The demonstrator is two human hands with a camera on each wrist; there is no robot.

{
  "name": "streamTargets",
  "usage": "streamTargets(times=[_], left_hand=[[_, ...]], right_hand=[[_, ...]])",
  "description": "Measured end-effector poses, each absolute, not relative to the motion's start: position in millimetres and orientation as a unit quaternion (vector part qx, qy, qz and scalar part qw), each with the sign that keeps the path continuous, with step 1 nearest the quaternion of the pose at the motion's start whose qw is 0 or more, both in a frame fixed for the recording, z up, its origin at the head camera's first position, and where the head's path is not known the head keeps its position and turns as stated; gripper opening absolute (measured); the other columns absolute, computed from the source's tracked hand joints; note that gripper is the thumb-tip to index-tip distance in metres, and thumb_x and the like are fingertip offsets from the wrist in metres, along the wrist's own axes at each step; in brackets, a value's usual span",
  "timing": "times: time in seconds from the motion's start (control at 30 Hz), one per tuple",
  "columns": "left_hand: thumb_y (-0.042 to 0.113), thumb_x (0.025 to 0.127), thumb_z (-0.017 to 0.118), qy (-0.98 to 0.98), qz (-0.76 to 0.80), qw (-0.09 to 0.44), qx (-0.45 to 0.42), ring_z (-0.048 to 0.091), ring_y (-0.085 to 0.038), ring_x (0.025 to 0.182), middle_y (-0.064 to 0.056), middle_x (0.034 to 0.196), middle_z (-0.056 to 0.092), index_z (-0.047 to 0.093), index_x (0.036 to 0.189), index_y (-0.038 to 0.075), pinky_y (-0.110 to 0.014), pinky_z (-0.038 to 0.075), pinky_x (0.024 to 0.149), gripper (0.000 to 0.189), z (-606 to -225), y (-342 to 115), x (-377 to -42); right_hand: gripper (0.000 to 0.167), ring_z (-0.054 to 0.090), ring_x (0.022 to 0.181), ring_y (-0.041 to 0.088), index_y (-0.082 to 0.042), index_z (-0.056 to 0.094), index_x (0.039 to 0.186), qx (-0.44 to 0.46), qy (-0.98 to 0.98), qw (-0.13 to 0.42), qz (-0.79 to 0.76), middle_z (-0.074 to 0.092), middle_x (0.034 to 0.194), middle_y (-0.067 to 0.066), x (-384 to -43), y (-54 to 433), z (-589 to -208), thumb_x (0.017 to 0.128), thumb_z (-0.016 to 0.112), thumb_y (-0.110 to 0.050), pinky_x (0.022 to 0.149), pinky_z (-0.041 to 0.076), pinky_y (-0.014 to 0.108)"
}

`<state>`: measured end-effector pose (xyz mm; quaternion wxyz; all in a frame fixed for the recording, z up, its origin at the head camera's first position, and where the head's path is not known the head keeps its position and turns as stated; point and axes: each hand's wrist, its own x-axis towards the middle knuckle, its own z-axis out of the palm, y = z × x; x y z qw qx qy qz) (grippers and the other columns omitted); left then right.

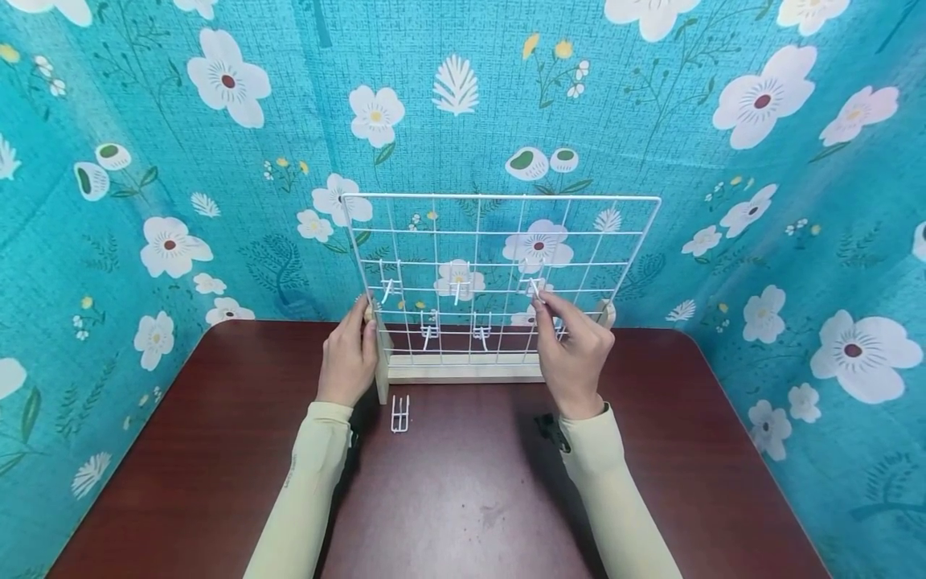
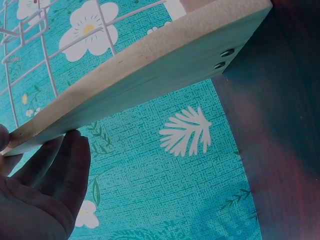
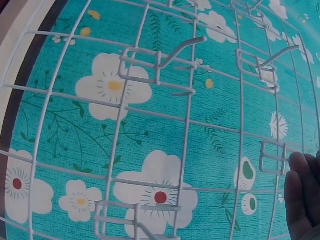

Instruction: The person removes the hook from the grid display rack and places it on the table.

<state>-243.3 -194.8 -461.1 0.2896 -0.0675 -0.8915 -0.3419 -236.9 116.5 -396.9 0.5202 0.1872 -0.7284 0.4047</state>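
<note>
A white wire grid panel stands upright in a wooden stand. My left hand holds the stand's left side piece, thumb on one side and fingers on the other. With thumb and fingertips, my right hand pinches a white wire hook at the right of the panel. In the right wrist view this hook sits against the grid wires, its prong hidden by the fingers. Several other hooks hang on the grid, in an upper and a lower row.
A loose white hook lies on the dark red table, in front of the stand's left end. Behind the panel hangs a blue flowered cloth, which also runs along both sides of the table.
</note>
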Motion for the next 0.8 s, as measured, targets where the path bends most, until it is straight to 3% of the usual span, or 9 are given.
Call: streamTargets(times=[0.3,0.53,0.63,0.8], left_hand=[[0.023,0.111,0.049,-0.893,-0.336,0.292,-0.069,0.062,-0.042,0.133,-0.022,0.149,0.060,0.046,0.157,0.008,-0.060,0.050,0.109,0.048,-460.1,-195.3,-244.7],[0.023,0.111,0.049,-0.892,-0.334,0.296,-0.072,0.062,-0.041,0.133,-0.021,0.150,0.059,0.045,0.158,0.009,-0.061,0.050,0.109,0.049,-462.0,-195.5,-244.7],[0.022,0.111,0.050,-0.890,-0.334,0.302,-0.075,0.063,-0.042,0.132,-0.022,0.148,0.060,0.046,0.157,0.008,-0.061,0.051,0.107,0.048,-461.7,-195.7,-245.2],[0.022,0.111,0.050,-0.888,-0.335,0.306,-0.076,0.064,-0.042,0.130,-0.022,0.147,0.061,0.047,0.156,0.008,-0.061,0.052,0.106,0.048,-462.7,-195.9,-245.9]], right_hand=[[0.012,0.076,0.069,0.029,0.003,0.081,0.100,0.190,-0.732,0.520,0.397,0.081,0.090,0.018,-230.4,114.5,-390.9,0.095,0.075,-0.005,0.066,0.055,0.031],[0.013,0.074,0.065,0.027,0.004,0.080,0.098,0.204,-0.737,0.516,0.387,0.081,0.091,0.019,-226.8,114.9,-390.0,0.094,0.075,-0.006,0.056,0.048,0.035],[0.012,0.076,0.068,0.028,0.004,0.080,0.097,0.213,-0.737,0.511,0.388,0.081,0.091,0.019,-226.3,115.0,-389.7,0.094,0.074,-0.005,0.057,0.051,0.035],[0.011,0.079,0.075,0.029,0.004,0.080,0.097,0.224,-0.743,0.495,0.390,0.081,0.090,0.018,-224.5,113.8,-390.6,0.092,0.074,-0.004,0.073,0.061,0.031]])
